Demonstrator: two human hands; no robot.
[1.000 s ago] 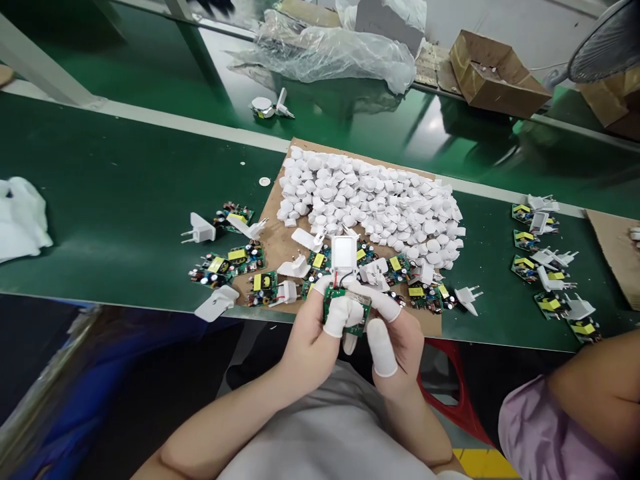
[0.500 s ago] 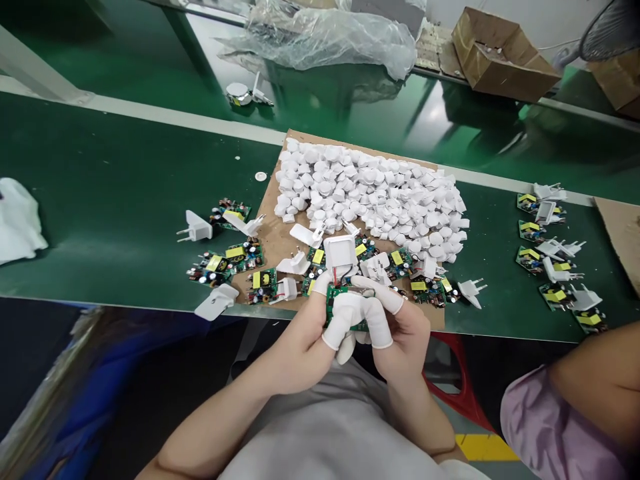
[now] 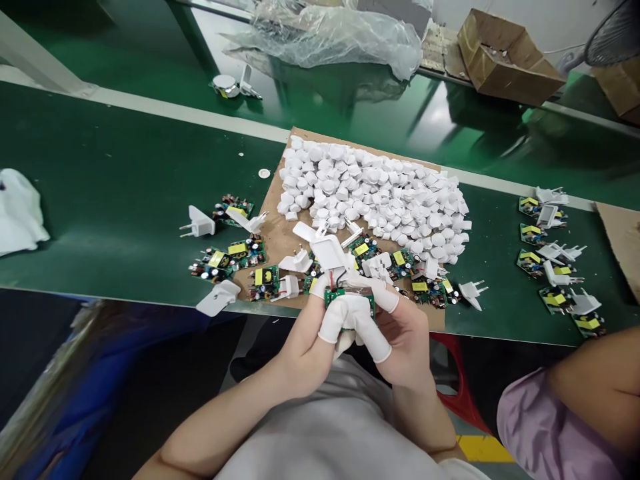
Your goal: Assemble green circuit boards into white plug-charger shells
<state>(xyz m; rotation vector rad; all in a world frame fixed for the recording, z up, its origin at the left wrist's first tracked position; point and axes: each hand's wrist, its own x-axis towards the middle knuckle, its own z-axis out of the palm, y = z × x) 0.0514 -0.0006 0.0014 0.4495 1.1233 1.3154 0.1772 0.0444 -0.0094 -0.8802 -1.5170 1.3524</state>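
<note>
Between both hands, at the table's near edge, is a green circuit board (image 3: 336, 293). A red wire and a dark wire link it to a white plug housing (image 3: 330, 255), which tilts just beyond the fingers. My left hand (image 3: 313, 340) grips the board's left side, thumb on top. My right hand (image 3: 395, 333) closes on its right side, thumb and fingers pressed to it. White finger cots cover the fingertips of both hands. The underside of the board is hidden. Past the hands lie more circuit boards with yellow parts (image 3: 263, 281) and white plug housings (image 3: 296, 261).
A heap of small white pieces (image 3: 370, 193) lies on a cardboard sheet (image 3: 275, 233). Boards with plugs (image 3: 550, 260) line the right side, near another person's arm (image 3: 595, 367). At the back are plastic film (image 3: 340, 37) and a cardboard box (image 3: 510, 60). White cloth (image 3: 20, 213) lies at left.
The plug housing has tipped to the left above the board. Fingers of my right hand have shifted slightly on the board, and both hands still hold it.
</note>
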